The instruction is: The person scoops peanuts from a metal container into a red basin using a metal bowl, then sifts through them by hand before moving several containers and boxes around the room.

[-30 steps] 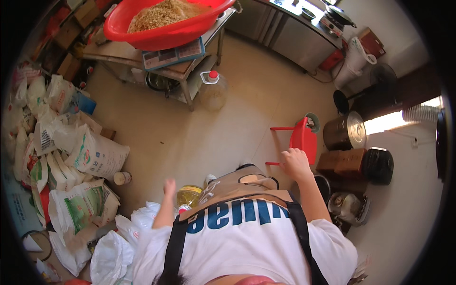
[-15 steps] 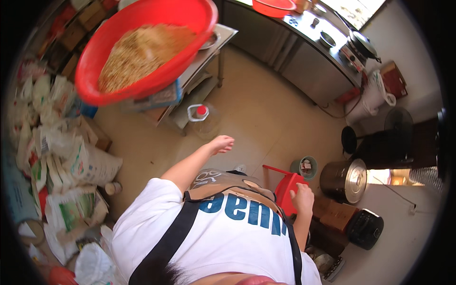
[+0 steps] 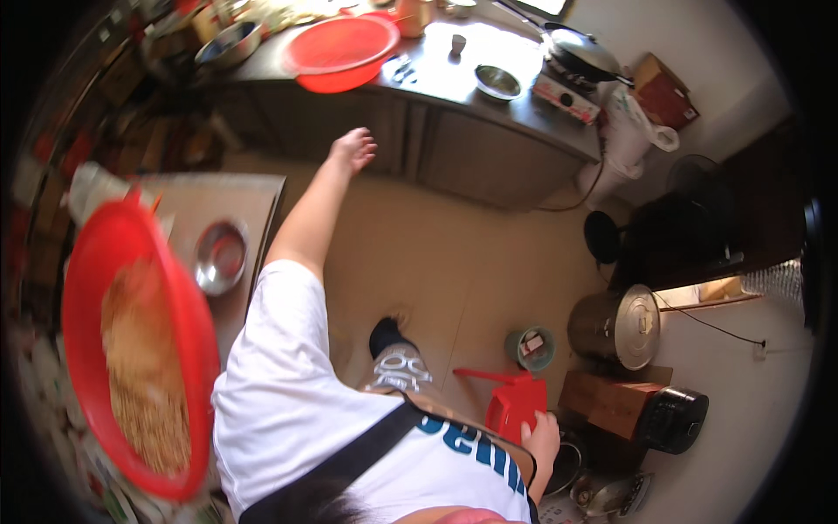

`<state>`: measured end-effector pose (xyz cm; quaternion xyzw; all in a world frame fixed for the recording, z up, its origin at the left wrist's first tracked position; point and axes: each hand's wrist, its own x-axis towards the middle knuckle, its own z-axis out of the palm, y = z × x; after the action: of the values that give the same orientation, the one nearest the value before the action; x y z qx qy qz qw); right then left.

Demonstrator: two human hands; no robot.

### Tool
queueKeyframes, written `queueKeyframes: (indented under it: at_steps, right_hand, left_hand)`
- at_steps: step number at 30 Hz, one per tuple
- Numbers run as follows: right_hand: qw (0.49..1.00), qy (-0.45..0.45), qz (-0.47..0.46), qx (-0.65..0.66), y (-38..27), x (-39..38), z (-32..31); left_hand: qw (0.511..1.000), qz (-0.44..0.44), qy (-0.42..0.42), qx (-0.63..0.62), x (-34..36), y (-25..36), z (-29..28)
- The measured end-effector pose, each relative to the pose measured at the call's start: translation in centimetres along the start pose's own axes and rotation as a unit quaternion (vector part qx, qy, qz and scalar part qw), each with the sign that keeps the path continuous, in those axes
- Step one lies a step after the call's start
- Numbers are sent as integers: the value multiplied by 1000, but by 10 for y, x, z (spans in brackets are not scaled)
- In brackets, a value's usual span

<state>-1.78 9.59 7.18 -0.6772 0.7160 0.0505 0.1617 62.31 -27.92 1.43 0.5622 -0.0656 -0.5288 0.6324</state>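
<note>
My left hand (image 3: 353, 150) is stretched forward over the floor, close to the front of the steel counter. Its fingers are loosely bent and hold nothing. Down by my right side, in front of a red plastic stool (image 3: 515, 403), is my right hand (image 3: 543, 441), thumb apart from the fingers and nothing in it. To my left, a large red basin (image 3: 202, 349) of pale brown strands or grains stands at the work table. A steel bowl (image 3: 221, 256) sits on the table beside it.
The steel counter (image 3: 410, 83) carries a red basin (image 3: 340, 45), a metal bowl (image 3: 497, 81) and a wok on a stove (image 3: 576, 57). To the right are a lidded steel pot (image 3: 642, 327), a green bucket (image 3: 531, 348), a black fan (image 3: 602, 236) and a black appliance (image 3: 674, 421).
My body has turned and stepped forward, so the basin now lies to my left and the counter is nearer. My left arm has swung forward; my right hand has dropped back beside me.
</note>
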Motion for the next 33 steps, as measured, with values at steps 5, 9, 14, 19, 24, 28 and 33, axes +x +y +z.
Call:
queueKeyframes:
  at_steps: [5,9,14,19,24,28,33]
  right_hand:
    - [993,-44,82,71,-36,47,-34]
    - [985,45,145,77,-47,55,-60]
    - [978,-28,202,52,-66,56,-66]
    - [970,-10,227,82,-71,55,-60]
    - [960,7,263,99,-72,2,-45]
    - [939,55,322,106,-53,-48,-28]
    - [893,110,416,130,-37,-138,-1]
  left_hand:
    - [994,-21,49,-94,180,78,12]
    - [992,17,41,-120,238,123,4]
    - [988,7,66,-139,246,155,-3]
    - [973,165,79,-142,209,137,36]
    - [952,266,-75,-129,157,95,81]
    - [969,200,-78,-121,169,64,81]
    - [936,227,-264,-48,1,-66,199]
